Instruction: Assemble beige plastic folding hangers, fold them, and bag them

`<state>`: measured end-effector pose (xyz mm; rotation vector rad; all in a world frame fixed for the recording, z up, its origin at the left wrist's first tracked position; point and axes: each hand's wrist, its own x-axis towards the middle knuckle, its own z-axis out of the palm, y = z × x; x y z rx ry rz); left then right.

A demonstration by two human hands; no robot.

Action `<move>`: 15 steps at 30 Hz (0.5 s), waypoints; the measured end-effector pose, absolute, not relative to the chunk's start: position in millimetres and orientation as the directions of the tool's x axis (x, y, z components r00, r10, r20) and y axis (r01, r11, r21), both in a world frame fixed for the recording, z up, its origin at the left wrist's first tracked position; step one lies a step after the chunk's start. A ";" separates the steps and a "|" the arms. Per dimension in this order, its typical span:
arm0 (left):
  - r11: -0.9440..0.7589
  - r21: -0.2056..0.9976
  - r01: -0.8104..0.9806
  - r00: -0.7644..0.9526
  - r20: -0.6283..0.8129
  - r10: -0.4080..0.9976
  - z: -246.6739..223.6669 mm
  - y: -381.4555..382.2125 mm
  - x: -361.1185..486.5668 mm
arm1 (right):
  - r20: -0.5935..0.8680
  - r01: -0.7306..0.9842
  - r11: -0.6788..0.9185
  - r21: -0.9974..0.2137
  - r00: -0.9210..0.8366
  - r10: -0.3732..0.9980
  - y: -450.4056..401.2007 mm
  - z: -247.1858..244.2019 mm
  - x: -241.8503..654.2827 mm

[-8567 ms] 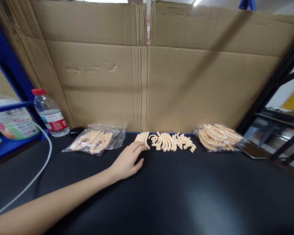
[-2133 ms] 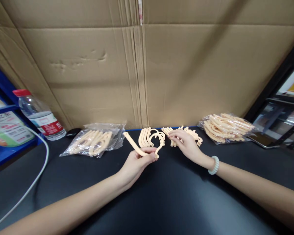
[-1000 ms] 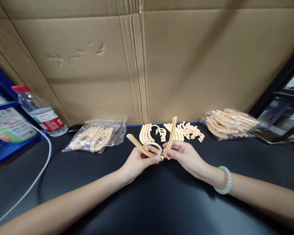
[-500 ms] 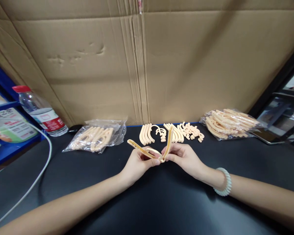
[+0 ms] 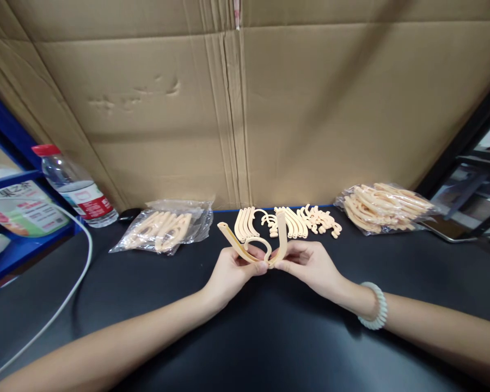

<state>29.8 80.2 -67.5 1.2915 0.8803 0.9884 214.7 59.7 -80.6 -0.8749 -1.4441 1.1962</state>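
Between both hands is a beige plastic folding hanger (image 5: 282, 234), its two arms spread up in a V and its curved hook (image 5: 258, 240) standing between them. My left hand (image 5: 227, 275) pinches the left arm close to the joint, thumb on the near side. The right arm's lower end is gripped by my right hand (image 5: 316, 269). Both thumbs almost meet at the joint, which the fingertips partly cover. Just beyond lie a row of loose hanger arms (image 5: 242, 224), some hook pieces (image 5: 270, 219), a second row of arms (image 5: 296, 222) and a pile of small hooks (image 5: 322, 219).
A clear bag of hanger parts (image 5: 159, 228) lies at the left, a fuller bag (image 5: 386, 207) at the right. A red-capped bottle (image 5: 85, 198) stands by a blue shelf (image 5: 12, 177). A white cable (image 5: 84, 272) crosses the left side. Cardboard (image 5: 167, 120) walls the back.
The hanger has been tilted in my hands, so its hook now shows upright between the arms. Both hands keep their hold in nearly the same place. The view has shifted slightly.
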 end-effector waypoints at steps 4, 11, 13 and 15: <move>0.035 0.995 -0.090 0.358 0.000 0.934 -66.9 79.3 28.8 | 0.237 -0.069 0.228 -0.971 -0.188 0.953 58.9 -81.1 213.5; 0.052 0.994 -0.098 0.376 -0.011 0.926 -66.0 79.2 30.4 | 0.228 -0.074 0.218 -0.973 -0.179 0.957 63.3 -81.5 211.6; 0.063 0.993 -0.097 0.368 -0.023 0.930 -64.4 78.8 30.2 | 0.231 -0.123 0.212 -0.969 -0.171 0.958 65.0 -80.8 214.8; 0.097 0.990 -0.099 0.349 -0.057 0.935 -62.7 78.3 28.4 | 0.208 -0.211 0.167 -0.963 -0.191 0.959 65.5 -80.0 222.9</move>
